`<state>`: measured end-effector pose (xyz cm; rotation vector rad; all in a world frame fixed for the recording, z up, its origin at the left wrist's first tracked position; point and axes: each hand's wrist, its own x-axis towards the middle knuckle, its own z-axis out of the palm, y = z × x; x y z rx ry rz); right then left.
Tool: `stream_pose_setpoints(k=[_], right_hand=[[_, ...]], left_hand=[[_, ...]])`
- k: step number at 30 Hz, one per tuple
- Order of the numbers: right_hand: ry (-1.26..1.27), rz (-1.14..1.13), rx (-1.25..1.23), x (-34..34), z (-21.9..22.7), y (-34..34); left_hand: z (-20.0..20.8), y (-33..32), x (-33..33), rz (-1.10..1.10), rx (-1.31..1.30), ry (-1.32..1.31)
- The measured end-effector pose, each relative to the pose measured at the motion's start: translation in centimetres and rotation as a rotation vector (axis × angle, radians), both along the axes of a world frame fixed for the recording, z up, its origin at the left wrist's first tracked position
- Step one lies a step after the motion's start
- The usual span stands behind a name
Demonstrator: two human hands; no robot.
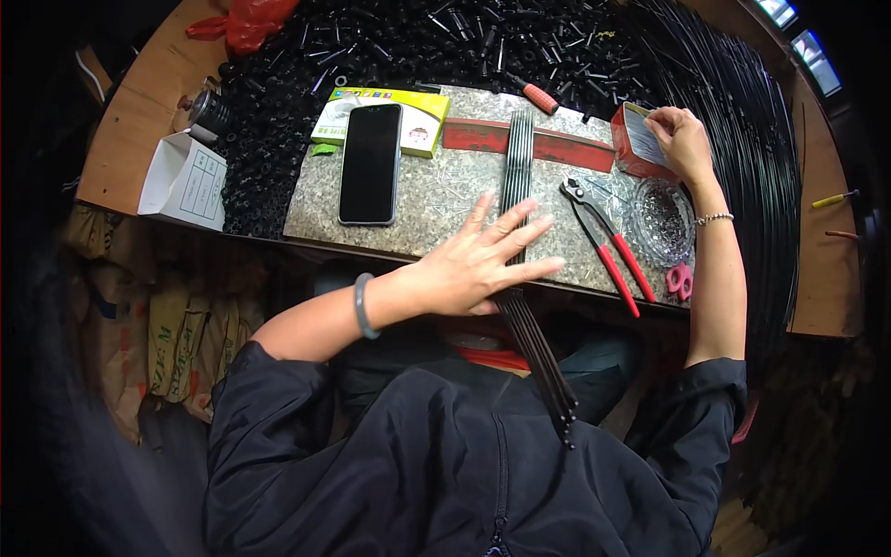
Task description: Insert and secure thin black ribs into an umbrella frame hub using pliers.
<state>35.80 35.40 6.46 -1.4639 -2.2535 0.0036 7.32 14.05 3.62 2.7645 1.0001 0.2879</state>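
My left hand lies with fingers spread across a row of thin dark rods, side by side on a speckled stone slab. The rods' near ends stick out past the table edge toward my lap. Over at the right, my right hand is at a small red box holding thin pale pieces. Its thumb and fingertips are pinched together; whatever they hold is too small to make out. Red-handled pliers and a glass dish of small bits lie between my hands. A red strip passes under the rods.
Left of the rods, a black phone leans over a yellow-green box. A red-handled tool lies behind. Small black parts heap the far side; long black rods fill the right. Pink scissors sit beside the dish.
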Motion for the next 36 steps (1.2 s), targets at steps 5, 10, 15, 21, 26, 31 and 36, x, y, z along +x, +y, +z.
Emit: stream_pose_setpoints(k=[5,10,15,21,26,31,36], right_hand=[[-0.004,0.044,0.066,0.7,0.1,-0.2],[0.058,0.065,0.092,-0.9,0.2,-0.9],[0.056,0.076,0.107,-0.4,0.3,-2.0],[0.070,0.028,0.082,0.1,0.8,-3.7],[0.080,0.029,0.085,0.5,0.9,-4.0],[0.078,0.034,0.108,0.7,0.7,-3.6],[0.070,0.031,0.085,-0.4,0.5,-4.1]], left_hand=[[6.4,-2.0,-5.2,0.187,-0.281,-0.481],[15.6,-7.8,-2.0,-0.159,-0.383,-1.663],[18.1,-10.5,-0.7,-0.246,-0.494,-1.592],[20.6,-15.6,0.5,-0.067,-0.696,-1.514],[29.9,-15.0,3.7,0.604,-0.941,-1.326],[31.1,-16.1,6.0,0.684,-1.066,-1.323],[23.9,-15.5,0.2,0.731,-1.226,-1.226]])
